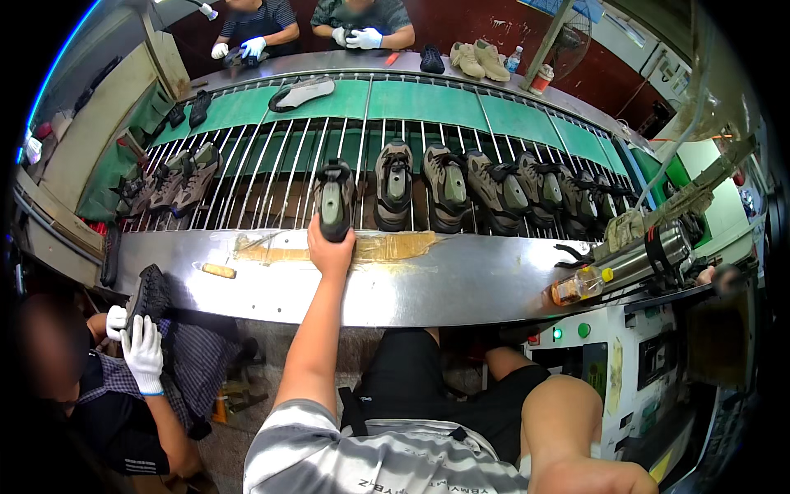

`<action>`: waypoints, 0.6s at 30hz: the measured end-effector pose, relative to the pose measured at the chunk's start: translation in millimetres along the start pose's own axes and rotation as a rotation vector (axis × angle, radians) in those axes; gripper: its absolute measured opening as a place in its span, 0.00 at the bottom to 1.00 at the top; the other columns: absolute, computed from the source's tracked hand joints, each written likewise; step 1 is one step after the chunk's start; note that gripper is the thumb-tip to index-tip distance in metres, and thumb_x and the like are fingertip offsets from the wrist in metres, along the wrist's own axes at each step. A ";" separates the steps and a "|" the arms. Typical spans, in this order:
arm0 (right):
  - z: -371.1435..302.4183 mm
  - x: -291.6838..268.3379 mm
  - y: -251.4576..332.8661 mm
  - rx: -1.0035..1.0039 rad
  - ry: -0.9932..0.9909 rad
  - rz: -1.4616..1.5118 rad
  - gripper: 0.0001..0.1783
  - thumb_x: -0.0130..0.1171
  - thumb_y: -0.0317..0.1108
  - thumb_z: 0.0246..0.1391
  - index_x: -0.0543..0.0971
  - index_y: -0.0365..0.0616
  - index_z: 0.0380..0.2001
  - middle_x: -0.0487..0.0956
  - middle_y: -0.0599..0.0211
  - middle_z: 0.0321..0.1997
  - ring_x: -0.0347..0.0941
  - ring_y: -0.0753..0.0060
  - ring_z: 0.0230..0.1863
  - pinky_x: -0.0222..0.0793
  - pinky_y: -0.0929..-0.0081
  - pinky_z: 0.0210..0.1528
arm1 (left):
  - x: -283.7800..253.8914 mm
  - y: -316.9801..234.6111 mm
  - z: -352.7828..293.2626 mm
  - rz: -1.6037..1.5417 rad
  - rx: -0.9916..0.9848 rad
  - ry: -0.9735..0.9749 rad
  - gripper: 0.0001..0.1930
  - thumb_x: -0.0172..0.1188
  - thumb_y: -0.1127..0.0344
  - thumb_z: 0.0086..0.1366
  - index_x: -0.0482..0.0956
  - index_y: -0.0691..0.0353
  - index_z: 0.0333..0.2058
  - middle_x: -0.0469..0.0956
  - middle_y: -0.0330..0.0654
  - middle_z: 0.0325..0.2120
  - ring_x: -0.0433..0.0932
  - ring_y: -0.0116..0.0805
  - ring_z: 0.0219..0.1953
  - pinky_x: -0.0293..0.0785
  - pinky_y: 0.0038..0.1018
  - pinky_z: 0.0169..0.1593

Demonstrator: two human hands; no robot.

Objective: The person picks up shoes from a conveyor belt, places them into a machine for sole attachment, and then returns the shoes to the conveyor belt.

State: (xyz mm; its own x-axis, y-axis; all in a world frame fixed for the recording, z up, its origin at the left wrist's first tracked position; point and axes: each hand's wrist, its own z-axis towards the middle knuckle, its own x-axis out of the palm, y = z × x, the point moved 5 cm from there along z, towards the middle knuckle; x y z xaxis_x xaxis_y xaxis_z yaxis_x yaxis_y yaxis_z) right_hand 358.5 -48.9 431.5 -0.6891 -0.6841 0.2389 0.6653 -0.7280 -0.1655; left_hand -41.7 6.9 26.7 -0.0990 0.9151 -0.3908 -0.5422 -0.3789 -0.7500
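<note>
My left hand (331,252) grips the near end of a brown and black sports shoe (335,198), fingers wrapped round its dark sole. A grey-green shoe last with a round hole fills its opening. The shoe is at the near edge of a rack of metal rods (271,177), left of a similar shoe (395,191) standing apart from it. At the lower right edge, my right hand (597,477) is partly cut off beside my bent arm. Its fingers are not clear, and I see nothing in it.
More shoes (527,185) line the rack to the right, others (185,177) to the left. On the metal ledge (387,288) lie a tan stick (218,270), a bottle (580,286) and a steel flask (650,251). A gloved co-worker (144,354) holds a shoe at left; two others work opposite.
</note>
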 end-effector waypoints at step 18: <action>-24.3 2.5 -35.9 0.063 -0.006 -0.088 0.13 0.61 0.34 0.53 0.71 0.54 0.41 0.66 0.82 0.40 0.66 0.80 0.38 0.61 0.81 0.37 | 79.9 34.8 54.4 -0.039 -0.009 0.183 0.44 0.71 0.57 0.43 0.63 0.56 0.61 0.70 0.52 0.56 0.72 0.54 0.55 0.71 0.41 0.55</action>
State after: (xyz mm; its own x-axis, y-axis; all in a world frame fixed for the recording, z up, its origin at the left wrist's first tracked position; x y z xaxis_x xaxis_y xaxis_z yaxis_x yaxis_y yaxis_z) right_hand 325.9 -25.5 414.8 -0.7440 -0.6174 0.2556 0.6193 -0.7807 -0.0834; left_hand -113.9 74.4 -1.6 0.0758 0.8892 -0.4512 -0.5347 -0.3457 -0.7711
